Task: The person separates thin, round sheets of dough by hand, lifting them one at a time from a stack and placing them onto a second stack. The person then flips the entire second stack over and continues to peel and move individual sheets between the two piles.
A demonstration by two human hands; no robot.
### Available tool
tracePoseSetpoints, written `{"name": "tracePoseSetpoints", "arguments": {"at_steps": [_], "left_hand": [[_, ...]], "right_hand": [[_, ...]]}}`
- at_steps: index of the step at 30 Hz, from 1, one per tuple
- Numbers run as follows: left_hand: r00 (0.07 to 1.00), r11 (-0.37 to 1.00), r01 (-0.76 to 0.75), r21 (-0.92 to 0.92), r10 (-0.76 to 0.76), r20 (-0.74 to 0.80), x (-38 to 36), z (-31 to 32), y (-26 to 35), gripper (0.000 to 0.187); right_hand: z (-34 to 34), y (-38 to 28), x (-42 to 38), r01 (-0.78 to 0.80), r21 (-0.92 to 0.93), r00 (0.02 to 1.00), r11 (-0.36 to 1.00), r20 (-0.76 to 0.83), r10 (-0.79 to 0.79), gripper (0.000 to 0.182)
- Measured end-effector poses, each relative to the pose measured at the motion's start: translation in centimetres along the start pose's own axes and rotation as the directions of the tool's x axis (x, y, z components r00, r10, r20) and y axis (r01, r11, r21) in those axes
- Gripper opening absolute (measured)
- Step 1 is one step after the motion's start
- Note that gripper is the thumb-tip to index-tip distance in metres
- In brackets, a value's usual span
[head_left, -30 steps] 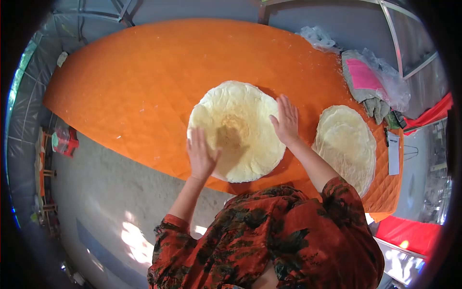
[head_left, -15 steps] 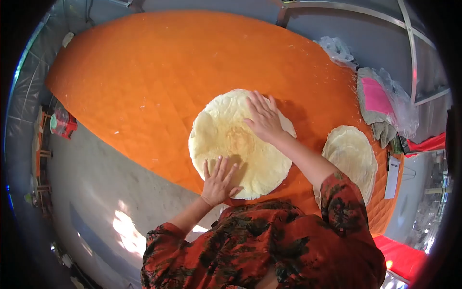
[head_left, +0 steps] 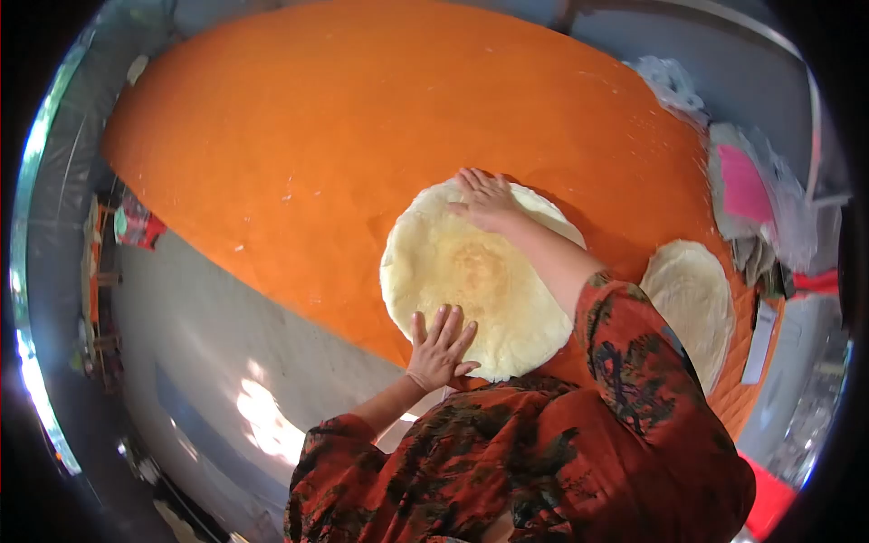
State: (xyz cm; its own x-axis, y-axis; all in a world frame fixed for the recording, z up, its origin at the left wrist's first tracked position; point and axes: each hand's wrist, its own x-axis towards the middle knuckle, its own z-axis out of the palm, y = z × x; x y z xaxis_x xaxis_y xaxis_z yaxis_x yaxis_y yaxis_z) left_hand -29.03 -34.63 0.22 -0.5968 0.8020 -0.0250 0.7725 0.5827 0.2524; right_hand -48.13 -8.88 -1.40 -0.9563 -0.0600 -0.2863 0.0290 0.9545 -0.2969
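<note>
Tent-like space with grey sheeting and a grey floor; a long table under a quilted orange cloth fills the view. A round flatbread lies flat at the near edge of the tabletop, close in front of the person, so both arms reach it without stretching. The left hand is spread flat, fingers splayed, on the near rim of the flatbread, partly over the cloth edge; it grasps nothing, just presses, likely to pin that side down. The right hand lies open, palm down, on the far rim, opposite the left, holding nothing either; hands on opposite rims suit stretching or smoothing the sheet. A stack of similar rounds sits toward the right end of the tabletop, well apart. Beyond it a blurred bundle of grey cloth with pink and clear plastic at the far right edge.
</note>
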Motion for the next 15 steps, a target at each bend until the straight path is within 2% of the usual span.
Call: {"name": "tracePoseSetpoints", "arguments": {"at_steps": [2, 3, 4, 5, 6, 7, 9, 11, 12, 13, 14, 15], "left_hand": [[0.999, 0.989, 0.042, -0.144, -0.044, -0.013, -0.5, -2.5, 0.6, 0.078], [1.0, 0.975, 0.016, -0.222, -0.02, -0.013, 0.0, -3.7, 0.3, 0.08], [0.997, 0.991, 0.028, -0.134, -0.038, -0.07, 0.2, -4.9, 0.0, 0.082], [0.99, 0.997, 0.049, -0.061, -0.057, -0.131, 0.6, -5.7, -1.0, 0.084], [0.968, 0.987, 0.15, -0.051, -0.157, -0.194, 1.3, -5.9, -1.6, 0.081], [0.924, 0.96, 0.277, -0.047, -0.279, -0.261, 1.8, -6.0, -2.3, 0.077], [0.861, 0.948, 0.316, -0.038, -0.303, -0.409, 2.0, -6.2, -3.4, 0.059], [0.859, 0.943, 0.119, -0.312, -0.256, -0.444, 2.7, -7.7, -0.4, 0.048], [0.85, 0.9, 0.027, -0.436, -0.25, -0.464, 2.6, -7.7, 1.8, 0.042], [0.883, 0.766, -0.017, -0.643, -0.29, -0.37, 3.1, -7.4, 4.0, 0.032], [0.931, 0.679, -0.026, -0.734, -0.251, -0.265, 3.3, -6.5, 5.9, 0.026], [0.955, 0.41, 0.081, -0.908, -0.294, -0.048, 3.9, -5.6, 8.6, 0.022]], "right_hand": [[-3.1, -0.7, 0.0, 0.03, 0.023, 0.985, 0.999, 0.17, -0.034, 0.075], [-3.8, -0.7, -0.4, 0.059, 0.079, 0.998, 0.995, 0.028, -0.061, 0.074], [-3.7, -0.5, -1.9, 0.072, 0.123, 0.993, 0.99, -0.102, -0.059, 0.072], [-4.3, -0.5, -3.2, 0.148, 0.103, 0.933, 0.984, -0.345, -0.104, 0.071], [-5.0, -0.1, -5.9, 0.228, 0.043, 0.818, 0.973, -0.551, -0.167, 0.07], [-5.7, 0.4, -10.2, 0.215, 0.143, 0.778, 0.966, -0.623, -0.081, 0.067], [-7.0, 0.7, -17.7, 0.276, 0.308, 0.66, 0.91, -0.749, 0.054, 0.062], [-3.7, 4.2, -25.5, 0.146, 0.337, 0.655, 0.93, -0.738, 0.165, 0.059], [-0.3, 7.2, -29.0, 0.048, 0.256, 0.606, 0.965, -0.776, 0.176, 0.054], [2.0, 9.4, -33.1, -0.051, 0.312, 0.612, 0.949, -0.741, 0.277, 0.051], [5.4, 12.4, -37.3, -0.29, 0.308, 0.587, 0.906, -0.691, 0.422, 0.049], [5.3, 12.9, -41.6, -0.375, 0.242, 0.54, 0.895, -0.727, 0.423, 0.048]]}}
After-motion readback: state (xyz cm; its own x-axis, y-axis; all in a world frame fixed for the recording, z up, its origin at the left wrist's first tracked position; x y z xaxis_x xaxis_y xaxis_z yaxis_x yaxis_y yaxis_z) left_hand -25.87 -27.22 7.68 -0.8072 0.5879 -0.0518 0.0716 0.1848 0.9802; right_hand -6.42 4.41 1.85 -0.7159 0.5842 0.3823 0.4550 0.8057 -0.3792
